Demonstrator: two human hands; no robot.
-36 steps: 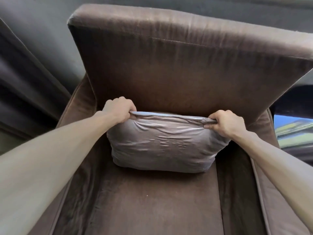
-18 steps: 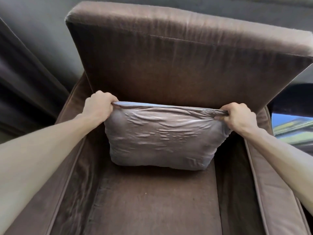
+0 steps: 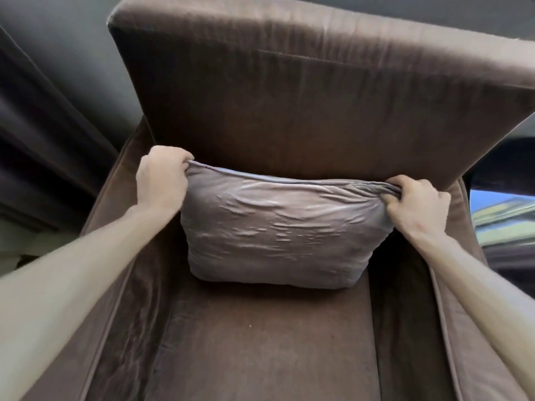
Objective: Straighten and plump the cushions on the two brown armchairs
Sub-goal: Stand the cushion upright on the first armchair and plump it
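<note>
Against the backrest (image 3: 289, 91) of the brown armchair (image 3: 260, 342), a grey-brown cushion (image 3: 278, 230) stands upright on the seat. Left hand (image 3: 162, 180) and right hand (image 3: 417, 204) each clench a top corner. Dark curtains (image 3: 43, 125) hang left.

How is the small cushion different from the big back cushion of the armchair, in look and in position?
The small cushion is silvery grey-brown and shiny, wrinkled; the back cushion is dark matte brown and mostly smooth. The small cushion is far smaller and stands on the seat before the back cushion. The left hand and right hand grip its top corners; nobody touches the back cushion. Both are upright.
</note>
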